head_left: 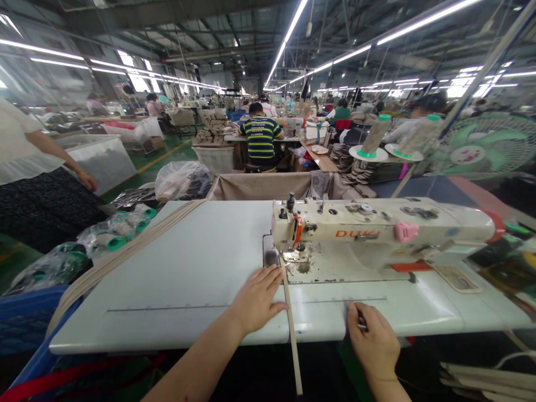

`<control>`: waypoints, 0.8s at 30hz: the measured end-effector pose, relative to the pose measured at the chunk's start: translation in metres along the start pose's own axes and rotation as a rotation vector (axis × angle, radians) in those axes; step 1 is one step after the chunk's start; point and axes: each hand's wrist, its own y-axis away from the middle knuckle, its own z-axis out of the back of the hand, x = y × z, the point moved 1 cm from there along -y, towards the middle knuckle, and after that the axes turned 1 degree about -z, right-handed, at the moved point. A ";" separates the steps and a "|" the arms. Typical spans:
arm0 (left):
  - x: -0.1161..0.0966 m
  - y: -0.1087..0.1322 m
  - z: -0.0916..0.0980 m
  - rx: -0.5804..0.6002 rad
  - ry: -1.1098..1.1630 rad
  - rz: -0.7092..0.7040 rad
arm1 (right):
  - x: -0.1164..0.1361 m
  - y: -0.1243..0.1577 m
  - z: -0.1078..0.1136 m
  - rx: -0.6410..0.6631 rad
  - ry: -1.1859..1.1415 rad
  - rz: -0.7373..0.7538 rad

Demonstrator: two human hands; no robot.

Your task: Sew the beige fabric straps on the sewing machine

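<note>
A narrow beige fabric strip [290, 324] runs from under the presser foot [292, 255] of the white sewing machine [360, 226] toward me, and its end hangs past the table edge. Flat on the table, my left hand [260, 296] has its fingers stretched toward the needle area. Its fingertips and thumb lie along the left side of the strip. At the front edge, to the right of the strip, my right hand [374, 340] is curled closed. Something small and dark shows between its fingers, too hidden to name.
More beige strips [138, 237] drape over the table's left edge by a blue crate [29, 318]. Wrapped thread cones [117, 231] lie beyond. A fabric-lined bin [251, 186] stands behind the table, a green fan [486, 148] at right. A person [42, 167] stands at left.
</note>
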 end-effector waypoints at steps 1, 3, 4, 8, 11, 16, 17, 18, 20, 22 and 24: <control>0.000 0.000 0.000 0.003 0.000 0.001 | 0.000 0.000 0.000 0.000 -0.001 0.001; 0.000 0.000 0.000 0.018 -0.003 0.002 | 0.000 -0.001 0.001 0.014 -0.009 0.001; 0.000 0.000 0.000 0.027 -0.007 0.003 | -0.001 -0.002 0.001 0.028 -0.017 -0.003; 0.000 0.000 -0.001 0.023 -0.018 0.004 | -0.009 -0.005 0.002 0.138 -0.098 -0.050; 0.000 0.000 -0.004 -0.014 -0.028 0.000 | -0.020 -0.004 0.006 0.244 -0.230 -0.115; 0.002 0.003 -0.009 -0.067 -0.052 -0.028 | -0.054 0.011 0.027 0.221 -0.269 -0.496; 0.003 0.004 -0.010 -0.078 -0.051 -0.043 | -0.063 0.014 0.032 0.217 -0.230 -0.611; 0.004 0.004 -0.011 -0.089 -0.048 -0.057 | -0.073 0.018 0.039 0.216 -0.182 -0.721; 0.006 0.005 -0.012 -0.108 -0.040 -0.082 | -0.097 0.025 0.052 0.224 -0.069 -0.904; 0.008 0.004 -0.014 -0.123 -0.031 -0.098 | -0.121 0.033 0.066 0.232 0.045 -1.021; 0.010 0.004 -0.016 -0.132 -0.021 -0.112 | -0.141 0.041 0.080 0.245 0.147 -1.105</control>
